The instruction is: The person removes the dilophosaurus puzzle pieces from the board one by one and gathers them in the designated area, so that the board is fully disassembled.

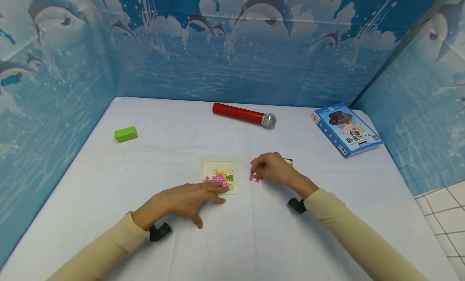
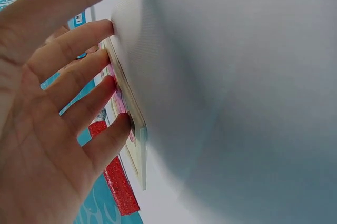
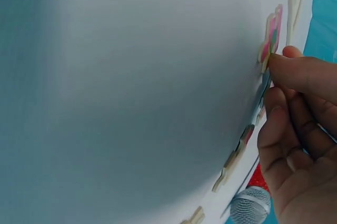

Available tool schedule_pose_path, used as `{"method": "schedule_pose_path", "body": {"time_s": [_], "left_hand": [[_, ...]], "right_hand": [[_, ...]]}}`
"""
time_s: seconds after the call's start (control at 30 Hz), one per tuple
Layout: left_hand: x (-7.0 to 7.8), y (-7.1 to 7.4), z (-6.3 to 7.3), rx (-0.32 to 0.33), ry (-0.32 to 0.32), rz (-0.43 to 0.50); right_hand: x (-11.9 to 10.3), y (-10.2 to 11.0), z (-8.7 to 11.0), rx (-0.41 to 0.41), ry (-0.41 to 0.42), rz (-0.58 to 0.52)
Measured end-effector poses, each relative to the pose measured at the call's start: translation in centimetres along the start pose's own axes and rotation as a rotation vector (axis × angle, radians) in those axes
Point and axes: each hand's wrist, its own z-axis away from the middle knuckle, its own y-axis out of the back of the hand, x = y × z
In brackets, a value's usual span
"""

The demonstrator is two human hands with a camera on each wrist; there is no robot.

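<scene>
A small square puzzle tray (image 1: 235, 172) with a pale rim lies mid-table, partly filled with pink, yellow and green pieces. My left hand (image 1: 187, 198) is spread over its near edge, fingers fairly straight; in the left wrist view the fingertips (image 2: 124, 121) touch the tray's edge. To the right of the tray, my right hand (image 1: 274, 168) pinches a pink puzzle piece (image 3: 271, 32) between thumb and index finger, low at the tabletop. Other loose pieces (image 3: 231, 161) lie beneath and beside that hand, partly hidden by it in the head view.
A red microphone (image 1: 237, 112) with a silver head lies behind the tray. At the back left is a green block (image 1: 126, 134); a blue game box (image 1: 346, 129) sits at the back right. Dolphin-printed curtains (image 1: 232, 51) surround the white table (image 1: 163, 131).
</scene>
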Motion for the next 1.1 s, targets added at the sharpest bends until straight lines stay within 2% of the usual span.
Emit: {"method": "schedule_pose_path", "body": {"time_s": [0.2,0.3,0.6,0.8,1.1], "left_hand": [[0.0,0.0,0.0,0.0,-0.003,-0.005],[0.0,0.0,0.0,-0.002,-0.003,-0.006],[-0.1,0.0,0.2,0.006,-0.032,-0.015],[-0.1,0.0,0.2,0.006,-0.038,-0.017],[-0.2,0.0,0.0,0.004,-0.031,-0.028]], "right_hand": [[-0.5,-0.3,-0.3,0.027,0.066,0.089],[-1.3,-0.6,-0.8,0.037,0.09,0.096],[-4.2,-2.8,-2.6,-0.04,0.204,0.141],[-5.4,-4.1,-3.4,-0.084,0.199,0.142],[-5.7,-4.7,-3.9,-0.048,0.226,0.152]]}}
